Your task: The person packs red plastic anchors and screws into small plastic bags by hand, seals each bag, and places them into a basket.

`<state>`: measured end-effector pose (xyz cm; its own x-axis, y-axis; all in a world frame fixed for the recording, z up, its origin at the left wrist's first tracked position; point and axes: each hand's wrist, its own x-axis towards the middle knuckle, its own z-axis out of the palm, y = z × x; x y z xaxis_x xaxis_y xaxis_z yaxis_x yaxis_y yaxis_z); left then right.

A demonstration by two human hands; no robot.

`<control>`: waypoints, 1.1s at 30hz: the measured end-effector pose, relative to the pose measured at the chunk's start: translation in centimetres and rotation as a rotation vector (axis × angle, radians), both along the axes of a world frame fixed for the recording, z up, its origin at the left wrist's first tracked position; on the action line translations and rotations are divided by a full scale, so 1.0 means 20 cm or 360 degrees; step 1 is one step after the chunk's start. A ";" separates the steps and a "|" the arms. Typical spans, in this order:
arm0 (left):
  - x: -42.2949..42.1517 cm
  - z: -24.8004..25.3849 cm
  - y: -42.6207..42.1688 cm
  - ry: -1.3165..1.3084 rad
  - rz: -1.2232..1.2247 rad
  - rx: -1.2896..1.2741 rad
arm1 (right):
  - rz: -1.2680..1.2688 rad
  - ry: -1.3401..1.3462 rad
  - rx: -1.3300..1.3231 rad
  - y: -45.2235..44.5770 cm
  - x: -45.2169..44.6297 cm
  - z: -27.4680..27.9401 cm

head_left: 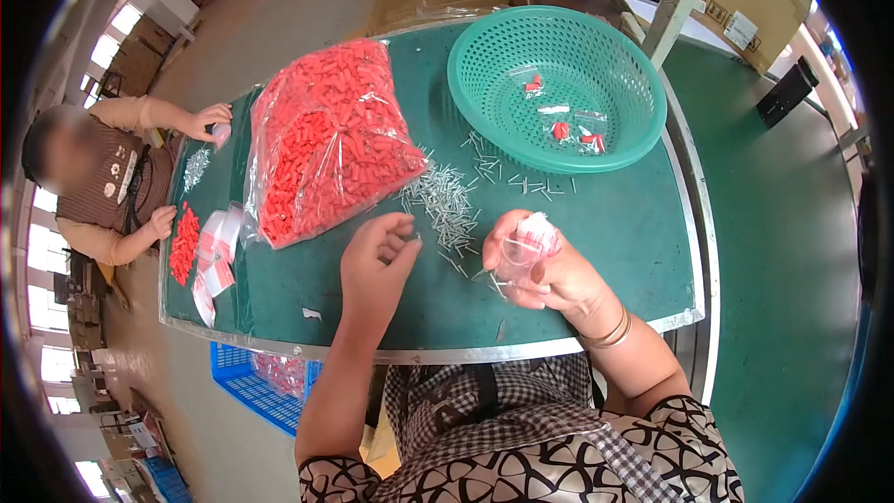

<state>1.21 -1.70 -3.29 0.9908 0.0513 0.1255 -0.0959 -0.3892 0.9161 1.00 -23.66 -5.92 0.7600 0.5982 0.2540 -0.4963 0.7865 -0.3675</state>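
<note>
One clear bag (523, 248), long axis slanting forward, in right hand (557, 272), left hand (372, 259) curled, grip unclear.

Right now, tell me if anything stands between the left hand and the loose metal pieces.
Nothing visible stands between the left hand and the metal pieces; the bag of red parts lies beyond that gap.

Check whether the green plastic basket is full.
Not full: the green plastic basket holds a few small bags; its perforated floor mostly shows.
</note>
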 end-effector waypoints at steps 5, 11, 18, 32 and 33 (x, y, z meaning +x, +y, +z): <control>0.07 0.00 0.00 -0.0173 -0.0065 0.0275 | 0.0061 0.0144 0.0120 -0.01 0.02 -0.04; 0.37 -0.01 -0.10 -0.0522 -0.0303 0.0557 | -0.0021 0.0123 -0.0297 -0.02 0.02 0.00; 0.84 -0.24 -0.29 -0.0707 -0.0405 0.0843 | -0.0206 0.0102 -0.0647 0.03 0.01 0.04; 0.70 -0.07 -0.25 -0.0594 -0.0331 0.0484 | -0.0513 -0.0054 -0.1126 0.03 0.02 0.01; 0.58 -0.02 -0.21 -0.0430 -0.0327 0.0273 | -0.0529 -0.0067 -0.1189 0.03 0.02 0.02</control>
<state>12.81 -5.84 -3.62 0.9083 -0.1892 0.3731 -0.4169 -0.4823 0.7705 1.43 -23.13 -5.60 0.9263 0.3658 -0.0903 -0.2544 0.4303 -0.8661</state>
